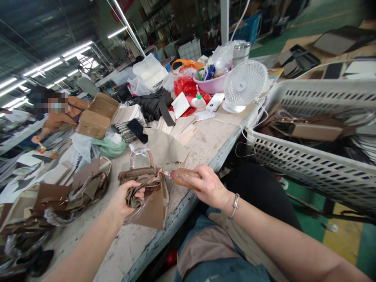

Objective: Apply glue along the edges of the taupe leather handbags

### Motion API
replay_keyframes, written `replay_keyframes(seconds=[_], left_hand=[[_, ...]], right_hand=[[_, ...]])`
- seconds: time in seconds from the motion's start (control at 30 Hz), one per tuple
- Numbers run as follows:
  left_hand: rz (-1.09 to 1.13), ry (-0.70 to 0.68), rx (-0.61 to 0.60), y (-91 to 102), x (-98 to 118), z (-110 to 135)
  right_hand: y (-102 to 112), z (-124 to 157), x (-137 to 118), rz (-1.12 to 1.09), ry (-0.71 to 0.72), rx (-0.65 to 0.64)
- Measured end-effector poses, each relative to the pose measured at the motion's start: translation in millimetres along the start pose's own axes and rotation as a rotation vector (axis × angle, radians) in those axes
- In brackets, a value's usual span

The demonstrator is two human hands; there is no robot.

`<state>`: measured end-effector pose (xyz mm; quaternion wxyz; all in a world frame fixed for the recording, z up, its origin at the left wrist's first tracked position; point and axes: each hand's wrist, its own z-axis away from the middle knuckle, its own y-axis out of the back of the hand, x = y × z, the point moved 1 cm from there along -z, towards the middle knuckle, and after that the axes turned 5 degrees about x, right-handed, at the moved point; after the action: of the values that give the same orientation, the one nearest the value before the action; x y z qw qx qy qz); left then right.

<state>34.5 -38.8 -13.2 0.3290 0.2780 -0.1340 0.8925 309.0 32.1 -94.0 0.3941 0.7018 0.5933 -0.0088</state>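
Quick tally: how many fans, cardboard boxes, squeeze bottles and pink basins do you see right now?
Fans: 1
Cardboard boxes: 1
Squeeze bottles: 2, one in the right hand, one by the red bag
Pink basins: 1
Total: 5

The right hand (209, 188) covers most of the squeeze bottle (179, 177) — only its nozzle end and a strip of brownish body show. The left hand (125, 199) has most of its fingers lost among the folds of the brown bag piece (152, 205). The white basket (308, 168) runs off the right edge. The pile of brown pieces (58, 199) runs off the left — its lower items are too blurred to tell.
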Motion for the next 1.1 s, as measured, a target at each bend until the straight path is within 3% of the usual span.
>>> replay_keyframes(seconds=[0.23, 0.5, 0.97, 1.1], left_hand=[[0.008, 0.011, 0.017, -1.3, 0.0, 2.5], [-0.002, -0.006, 0.027, -2.0, -2.6, 4.1], [-0.036, 0.004, 0.022, -3.1, -3.8, 4.8], [-0.041, -0.004, 0.021, -2.0, -4.3, 4.4]], right_hand=[[1.1, 10.4, -4.8, -0.017, -0.005, -0.198], [-6.1, 0.0, 1.4, 0.002, -0.022, 0.005], [1.4, 6.0, -2.0, -0.044, -0.010, -0.101], [-2.5, 3.0, -0.8, -0.027, -0.019, -0.043]])
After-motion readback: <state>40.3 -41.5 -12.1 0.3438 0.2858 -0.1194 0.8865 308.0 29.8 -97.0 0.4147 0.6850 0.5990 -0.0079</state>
